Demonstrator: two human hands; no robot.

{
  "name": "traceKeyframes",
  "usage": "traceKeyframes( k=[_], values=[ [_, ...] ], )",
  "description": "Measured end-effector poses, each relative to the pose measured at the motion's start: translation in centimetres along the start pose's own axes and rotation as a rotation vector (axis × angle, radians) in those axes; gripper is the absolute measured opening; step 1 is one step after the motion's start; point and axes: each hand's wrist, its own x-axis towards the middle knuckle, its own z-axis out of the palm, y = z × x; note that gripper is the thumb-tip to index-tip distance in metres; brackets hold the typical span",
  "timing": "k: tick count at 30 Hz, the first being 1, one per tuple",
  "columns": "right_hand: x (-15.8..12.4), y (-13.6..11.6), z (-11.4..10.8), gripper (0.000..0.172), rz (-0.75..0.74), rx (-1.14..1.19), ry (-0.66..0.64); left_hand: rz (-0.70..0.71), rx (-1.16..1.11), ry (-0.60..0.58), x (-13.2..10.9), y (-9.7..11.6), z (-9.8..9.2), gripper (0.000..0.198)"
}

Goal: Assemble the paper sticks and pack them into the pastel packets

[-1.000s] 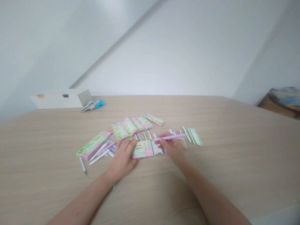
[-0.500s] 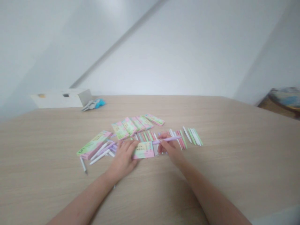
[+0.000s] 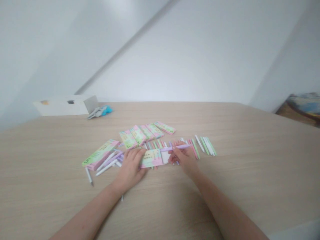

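Observation:
My left hand (image 3: 133, 166) grips the left end of a small pink and green pen box (image 3: 151, 158), its open end facing right with a pale flap out. In my right hand (image 3: 183, 156) a purple pen (image 3: 182, 146) is pinched. The pen's left tip lies at the box's open end; whether it is inside, I cannot tell. Behind and beside the box lie rows of pink, green and white pens (image 3: 195, 148), partly hidden by my hands. Left of my left hand is a loose heap of white and purple pens (image 3: 107, 164).
Several flat pen boxes (image 3: 128, 139) lie behind my hands, and a thicker pen box (image 3: 101, 154) is at the left. One white pen (image 3: 89, 176) lies in front of it. A white carton (image 3: 62, 106) and grey-blue gloves (image 3: 100, 112) stand far left by the wall.
The pen box, with my left hand on it, has shifted slightly left and up. My right hand with the purple pen has moved a little left too.

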Motion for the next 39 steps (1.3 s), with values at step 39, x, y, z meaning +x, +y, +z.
traceKeyframes(
  k=[39],
  values=[
    [-0.38,-0.45,0.27,0.034,0.027,-0.127,-0.097,0.005,-0.002,0.02,-0.05,-0.32,0.27,0.059]
  ],
)
